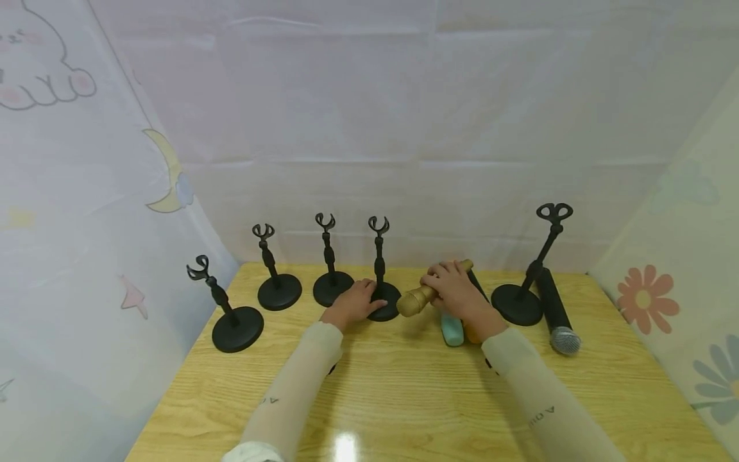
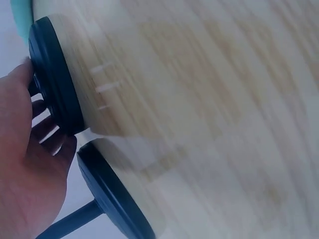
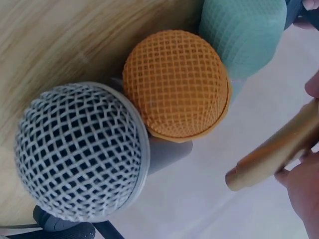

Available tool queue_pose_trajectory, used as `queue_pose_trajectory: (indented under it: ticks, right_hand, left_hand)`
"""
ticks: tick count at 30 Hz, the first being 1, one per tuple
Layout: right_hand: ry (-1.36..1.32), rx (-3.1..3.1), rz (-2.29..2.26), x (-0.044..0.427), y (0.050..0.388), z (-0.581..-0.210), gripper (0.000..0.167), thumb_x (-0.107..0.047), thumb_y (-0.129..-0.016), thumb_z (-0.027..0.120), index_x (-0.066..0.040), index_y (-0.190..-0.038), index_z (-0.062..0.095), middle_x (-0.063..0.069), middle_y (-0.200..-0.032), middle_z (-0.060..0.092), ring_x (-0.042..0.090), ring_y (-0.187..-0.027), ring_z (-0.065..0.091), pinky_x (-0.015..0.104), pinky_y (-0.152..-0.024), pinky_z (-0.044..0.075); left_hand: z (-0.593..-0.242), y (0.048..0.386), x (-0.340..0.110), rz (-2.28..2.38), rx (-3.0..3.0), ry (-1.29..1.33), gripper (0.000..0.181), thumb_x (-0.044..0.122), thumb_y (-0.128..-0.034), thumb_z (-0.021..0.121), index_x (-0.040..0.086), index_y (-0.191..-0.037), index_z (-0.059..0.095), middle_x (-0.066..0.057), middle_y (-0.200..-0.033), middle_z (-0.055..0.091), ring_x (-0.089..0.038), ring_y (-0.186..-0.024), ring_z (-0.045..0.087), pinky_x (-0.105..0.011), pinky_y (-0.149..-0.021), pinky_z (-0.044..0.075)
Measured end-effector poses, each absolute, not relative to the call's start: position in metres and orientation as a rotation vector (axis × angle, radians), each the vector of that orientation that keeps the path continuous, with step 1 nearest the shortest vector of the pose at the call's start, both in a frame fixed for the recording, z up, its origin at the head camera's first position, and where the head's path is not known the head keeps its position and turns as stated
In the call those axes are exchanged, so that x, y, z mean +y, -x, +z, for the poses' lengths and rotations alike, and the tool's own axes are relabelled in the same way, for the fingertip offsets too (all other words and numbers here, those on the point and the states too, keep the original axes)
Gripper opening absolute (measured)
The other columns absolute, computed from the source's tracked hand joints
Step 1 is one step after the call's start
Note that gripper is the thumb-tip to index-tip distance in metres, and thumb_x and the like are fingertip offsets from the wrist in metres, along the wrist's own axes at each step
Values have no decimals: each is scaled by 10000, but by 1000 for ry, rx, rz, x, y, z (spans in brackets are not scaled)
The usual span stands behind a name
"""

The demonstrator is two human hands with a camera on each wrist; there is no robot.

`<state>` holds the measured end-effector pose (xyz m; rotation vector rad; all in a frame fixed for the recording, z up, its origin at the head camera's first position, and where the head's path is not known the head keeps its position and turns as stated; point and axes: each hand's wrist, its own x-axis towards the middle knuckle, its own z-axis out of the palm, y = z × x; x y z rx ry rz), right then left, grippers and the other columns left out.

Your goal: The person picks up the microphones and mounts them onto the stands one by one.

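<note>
My left hand grips the round black base of a microphone stand. In the left wrist view, the thumb and curled fingers meet that base. My right hand holds a gold microphone above the table, its head pointing left and toward me. The gold handle shows between the fingers in the right wrist view. Beneath that hand lie a teal microphone and an orange microphone, partly hidden in the head view. A silver-mesh microphone lies beside the orange one.
Three more black stands, a near-left one, one behind it and another, stand to the left. At right stand a taller stand and a black microphone lying down. A wall sheet hangs behind the wooden table.
</note>
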<state>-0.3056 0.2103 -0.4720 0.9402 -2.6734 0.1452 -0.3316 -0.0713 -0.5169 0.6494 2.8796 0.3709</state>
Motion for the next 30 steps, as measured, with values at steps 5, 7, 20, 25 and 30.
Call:
queue_pose_trajectory:
  ticks: [5,7,20,25,30]
  right_hand:
    - [-934,-2638,149,213,304,-464,437,-142,-815,871,-168,-1179,630,99,-1143,631,386,-1125,540,659,-1068,348]
    - [-932,-2621,165,213,303,-462,426,-132,-805,874,-147,-1149,622,92,-1113,642,372,-1064,547,616,-1050,368]
    - [-985,-2427,523,218,309,-457,392,46,-755,844,-62,-1086,666,124,-1009,678,363,-945,602,636,-960,432]
    - [-1022,-2367,555,218,310,-456,388,65,-746,837,-56,-1065,653,116,-952,672,334,-867,596,568,-874,467]
    - [-1019,-2344,599,216,307,-448,373,68,-750,825,-59,-1054,648,117,-938,667,326,-837,591,529,-799,477]
  left_hand:
    - [-515,324,-73,308,2872,-681,751,604,-1024,421,99,-1577,367,-102,-1600,323,-274,-1483,304,-425,-1152,385]
    - [-516,322,-73,315,2866,-680,764,621,-1014,427,107,-1576,369,-100,-1595,324,-269,-1483,297,-418,-1147,391]
    - [-518,312,-74,381,2795,-806,802,600,-1028,435,50,-1593,292,-122,-1635,294,-295,-1508,280,-419,-1197,317]
    - [-521,307,-73,293,2770,-864,799,585,-1055,363,16,-1602,236,-157,-1657,200,-313,-1530,210,-411,-1213,285]
    - [-521,300,-71,293,2711,-866,835,593,-1063,304,3,-1616,95,-153,-1698,33,-322,-1565,55,-423,-1248,184]
